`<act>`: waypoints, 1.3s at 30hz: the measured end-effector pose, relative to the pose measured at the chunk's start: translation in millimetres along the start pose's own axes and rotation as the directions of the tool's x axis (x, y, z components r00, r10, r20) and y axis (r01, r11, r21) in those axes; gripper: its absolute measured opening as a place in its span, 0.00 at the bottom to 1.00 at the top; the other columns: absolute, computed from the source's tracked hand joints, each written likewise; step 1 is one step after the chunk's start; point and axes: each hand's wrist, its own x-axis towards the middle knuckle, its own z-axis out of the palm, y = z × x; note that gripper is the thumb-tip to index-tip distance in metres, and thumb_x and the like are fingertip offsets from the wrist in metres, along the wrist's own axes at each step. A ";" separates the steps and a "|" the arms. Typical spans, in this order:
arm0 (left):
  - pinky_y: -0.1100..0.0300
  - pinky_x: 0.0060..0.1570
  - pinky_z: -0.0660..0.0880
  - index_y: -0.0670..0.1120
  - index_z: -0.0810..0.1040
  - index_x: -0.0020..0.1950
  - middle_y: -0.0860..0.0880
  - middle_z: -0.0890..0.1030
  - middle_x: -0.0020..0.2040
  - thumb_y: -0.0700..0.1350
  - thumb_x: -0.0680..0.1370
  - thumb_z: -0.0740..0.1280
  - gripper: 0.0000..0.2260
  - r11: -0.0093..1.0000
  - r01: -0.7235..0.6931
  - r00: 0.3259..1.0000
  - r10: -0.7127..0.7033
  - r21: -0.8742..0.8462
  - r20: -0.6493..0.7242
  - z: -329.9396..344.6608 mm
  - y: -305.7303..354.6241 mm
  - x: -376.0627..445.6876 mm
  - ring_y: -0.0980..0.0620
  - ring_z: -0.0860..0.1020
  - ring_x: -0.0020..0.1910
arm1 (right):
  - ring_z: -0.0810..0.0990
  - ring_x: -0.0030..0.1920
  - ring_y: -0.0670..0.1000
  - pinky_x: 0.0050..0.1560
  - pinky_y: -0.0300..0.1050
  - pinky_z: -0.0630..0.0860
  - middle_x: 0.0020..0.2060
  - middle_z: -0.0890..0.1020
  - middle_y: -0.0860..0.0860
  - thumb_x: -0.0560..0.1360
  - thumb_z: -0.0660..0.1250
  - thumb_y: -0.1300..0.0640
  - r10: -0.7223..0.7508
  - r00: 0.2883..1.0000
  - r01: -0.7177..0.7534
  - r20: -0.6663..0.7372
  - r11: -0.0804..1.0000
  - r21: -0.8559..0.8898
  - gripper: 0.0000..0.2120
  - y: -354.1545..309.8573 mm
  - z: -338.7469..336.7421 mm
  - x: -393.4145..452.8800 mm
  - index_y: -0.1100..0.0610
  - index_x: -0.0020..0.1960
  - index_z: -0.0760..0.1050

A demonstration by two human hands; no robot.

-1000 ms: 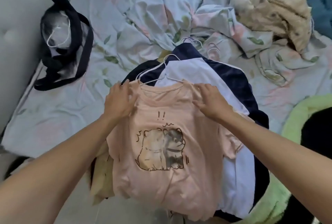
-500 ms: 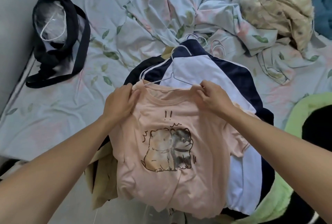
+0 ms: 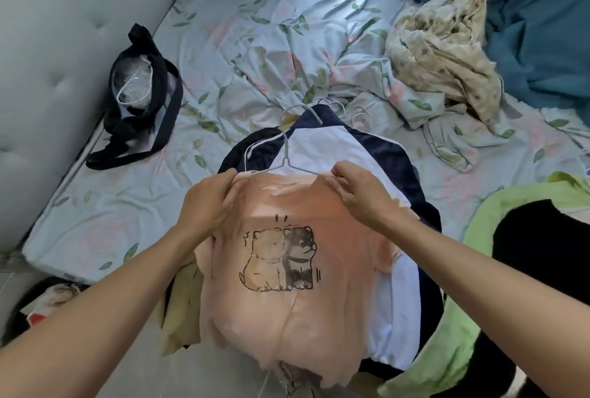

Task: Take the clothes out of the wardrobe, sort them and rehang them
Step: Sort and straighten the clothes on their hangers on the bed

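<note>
A peach T-shirt (image 3: 287, 311) printed with two cartoon dogs lies on top of a pile of clothes at the bed's near edge. My left hand (image 3: 209, 201) grips its left shoulder and my right hand (image 3: 360, 195) grips its right shoulder. A white wire hanger (image 3: 285, 155) sticks out above the collar, between my hands. Under the T-shirt lies a navy and white jacket (image 3: 325, 142), with a beige garment (image 3: 180, 308) showing at the lower left. More hanger hooks (image 3: 360, 113) poke out behind the pile.
The bed carries a rumpled floral sheet (image 3: 261, 46). A black bag (image 3: 140, 101) with a clear front lies at the left by the grey headboard (image 3: 57, 46). A crumpled beige cloth (image 3: 447, 46) sits at the back right, a green and black blanket (image 3: 526, 238) at the right, teal curtains (image 3: 542, 14) behind.
The view has tilted up and shows more of the bed. My hands have stayed on the T-shirt's shoulders and bunched the fabric; more of the white hanger now shows above the collar.
</note>
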 end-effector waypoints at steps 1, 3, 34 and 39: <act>0.49 0.32 0.71 0.49 0.65 0.41 0.51 0.72 0.31 0.57 0.87 0.58 0.18 1.000 0.002 1.000 -0.002 0.004 -0.007 -10.6 12.0 -9.6 0.51 0.72 0.33 | 0.74 0.41 0.53 0.44 0.58 0.74 0.40 0.73 0.45 0.84 0.65 0.49 -0.006 1.000 0.006 -0.009 1.000 0.013 0.11 -5.7 -12.7 -10.8 0.48 0.45 0.66; 0.48 0.33 0.72 0.48 0.67 0.41 0.51 0.72 0.31 0.57 0.87 0.59 0.18 1.000 0.001 1.000 -0.001 0.003 -0.027 -34.8 40.8 -33.3 0.52 0.73 0.33 | 0.74 0.42 0.52 0.44 0.56 0.75 0.40 0.74 0.45 0.83 0.67 0.49 0.005 0.999 -0.003 -0.039 0.999 0.039 0.11 -20.5 -40.6 -39.2 0.48 0.45 0.68; 0.61 0.30 0.63 0.51 0.63 0.32 0.54 0.75 0.30 0.65 0.82 0.63 0.26 0.862 -0.374 0.900 0.426 -0.342 0.091 -142.1 457.2 -284.7 0.53 0.75 0.32 | 0.77 0.41 0.44 0.45 0.53 0.76 0.38 0.76 0.44 0.81 0.64 0.41 0.396 0.842 -0.420 -0.366 0.908 0.017 0.14 -74.8 -351.6 -538.2 0.46 0.40 0.72; 0.55 0.32 0.69 0.48 0.66 0.34 0.51 0.72 0.28 0.70 0.82 0.59 0.29 0.848 -0.366 0.859 0.466 -0.384 0.210 -108.8 499.0 -270.8 0.52 0.73 0.30 | 0.77 0.39 0.45 0.42 0.51 0.75 0.36 0.76 0.46 0.81 0.68 0.46 0.491 0.754 -0.527 -0.437 0.849 0.043 0.16 -49.8 -373.9 -564.8 0.46 0.37 0.70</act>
